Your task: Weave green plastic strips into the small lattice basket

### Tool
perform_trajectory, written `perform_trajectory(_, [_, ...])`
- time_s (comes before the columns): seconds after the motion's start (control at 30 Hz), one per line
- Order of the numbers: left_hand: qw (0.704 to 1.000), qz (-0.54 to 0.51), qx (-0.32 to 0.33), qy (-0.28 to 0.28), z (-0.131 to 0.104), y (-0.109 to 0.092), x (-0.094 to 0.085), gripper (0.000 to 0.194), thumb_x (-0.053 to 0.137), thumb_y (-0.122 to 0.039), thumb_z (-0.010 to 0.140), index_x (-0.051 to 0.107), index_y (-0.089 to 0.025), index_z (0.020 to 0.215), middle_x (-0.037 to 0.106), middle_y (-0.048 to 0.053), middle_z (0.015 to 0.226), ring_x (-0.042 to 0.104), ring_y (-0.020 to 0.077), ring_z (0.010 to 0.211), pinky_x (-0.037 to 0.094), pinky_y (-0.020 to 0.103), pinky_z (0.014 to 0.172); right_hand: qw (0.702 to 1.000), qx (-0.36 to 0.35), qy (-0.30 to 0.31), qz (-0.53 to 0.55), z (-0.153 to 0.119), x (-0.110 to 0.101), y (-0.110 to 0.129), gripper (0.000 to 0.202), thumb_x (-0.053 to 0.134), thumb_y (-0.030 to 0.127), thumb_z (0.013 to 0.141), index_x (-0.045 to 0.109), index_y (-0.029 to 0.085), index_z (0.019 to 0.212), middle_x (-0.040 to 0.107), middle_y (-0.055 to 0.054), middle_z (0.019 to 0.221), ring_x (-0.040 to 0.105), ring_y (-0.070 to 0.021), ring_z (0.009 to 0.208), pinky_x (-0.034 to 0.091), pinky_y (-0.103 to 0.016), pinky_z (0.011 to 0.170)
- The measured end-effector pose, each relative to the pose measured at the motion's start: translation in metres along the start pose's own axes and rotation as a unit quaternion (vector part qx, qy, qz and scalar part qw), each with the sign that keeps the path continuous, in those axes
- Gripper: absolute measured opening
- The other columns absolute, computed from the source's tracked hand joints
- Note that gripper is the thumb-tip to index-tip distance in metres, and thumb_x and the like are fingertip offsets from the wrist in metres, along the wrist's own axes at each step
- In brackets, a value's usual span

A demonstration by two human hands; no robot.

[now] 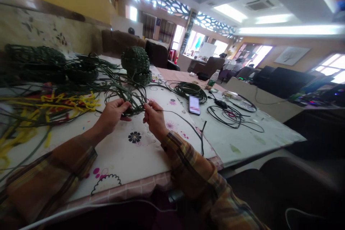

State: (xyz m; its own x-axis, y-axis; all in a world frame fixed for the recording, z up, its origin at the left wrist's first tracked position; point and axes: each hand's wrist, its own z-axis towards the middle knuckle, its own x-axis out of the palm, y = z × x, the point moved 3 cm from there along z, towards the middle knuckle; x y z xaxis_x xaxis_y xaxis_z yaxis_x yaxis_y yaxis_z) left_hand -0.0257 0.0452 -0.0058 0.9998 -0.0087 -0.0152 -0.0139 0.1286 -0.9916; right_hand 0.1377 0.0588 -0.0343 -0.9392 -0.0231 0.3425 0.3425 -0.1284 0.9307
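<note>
Both hands work at a loose weave of dark green strips [129, 93] above the patterned tablecloth [140, 161]. My left hand [115, 113] is closed on the weave's left side, thumb on top. On the other side, the fingers of my right hand [154, 116] pinch a thin green strip, whose long tail [185, 116] curves over the table to the right. Many strip ends stick up and loop above the weave. Just behind it stands a rounded, tightly woven dark green piece [135, 61].
Yellow strands [75, 101] and dark green woven pieces [35, 61] cover the table's left side. To the right lie a coil of green strip [190, 90], a phone [194, 104], a black cable [226, 116] and a bottle [212, 79]. A brown chair [210, 66] stands farther back.
</note>
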Motion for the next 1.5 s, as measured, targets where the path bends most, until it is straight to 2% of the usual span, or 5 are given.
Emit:
perform_trajectory(0.43, [0.997,0.069,-0.016,-0.004,0.008,0.017,0.003,0.058,0.092,-0.065,0.049,0.077,-0.02,0.082,0.075,0.006,0.081,0.068,0.0248,0.079,0.051,0.029,0.058,0.996,0.017,0.072,-0.055,-0.006,0.005,-0.005,0.03,0.068,0.039,0.085,0.045,0.025,0.072,0.043,0.014,0.041,0.03,-0.0061,0.032,0.042,-0.021,0.036])
perform_trajectory(0.73, [0.993,0.107,-0.031,0.046,0.008,0.002,-0.004,0.044,0.087,-0.068,0.054,0.077,-0.028,0.071,0.076,0.004,0.078,0.065,0.0266,0.078,0.052,0.037,0.062,0.92,-0.227,-0.021,-0.319,-0.015,0.002,0.002,0.034,0.055,0.037,0.098,0.044,0.024,0.069,0.046,0.005,0.062,0.04,-0.0126,0.062,0.034,-0.024,0.061])
perform_trajectory(1.03, [0.989,0.112,-0.032,0.093,0.013,0.002,-0.013,0.055,0.085,-0.075,0.053,0.077,-0.024,0.07,0.075,0.008,0.074,0.064,0.0248,0.069,0.055,0.037,0.055,0.888,-0.28,-0.025,-0.363,-0.021,0.003,0.011,0.02,0.054,0.037,0.099,0.064,0.026,0.085,0.06,0.001,0.074,0.053,-0.0157,0.071,0.041,-0.026,0.072])
perform_trajectory(1.3, [0.994,0.073,0.078,-0.002,0.01,0.005,-0.009,0.046,0.082,-0.063,0.067,0.076,-0.021,0.085,0.07,0.006,0.087,0.062,0.0216,0.074,0.059,0.032,0.055,0.963,-0.125,-0.031,-0.235,0.008,-0.015,-0.002,0.029,0.06,0.035,0.09,0.052,0.023,0.065,0.05,0.008,0.051,0.044,-0.0077,0.045,0.037,-0.019,0.045])
perform_trajectory(1.5, [0.96,0.069,0.199,-0.185,0.012,-0.002,-0.04,0.032,0.069,-0.047,0.092,0.07,-0.02,0.11,0.062,0.007,0.123,0.062,0.019,0.091,0.063,0.03,0.073,0.994,0.013,-0.108,-0.025,0.03,-0.037,0.014,0.018,0.059,0.023,0.086,0.053,0.021,0.069,0.049,0.01,0.043,0.037,-0.0061,0.03,0.047,-0.021,0.04])
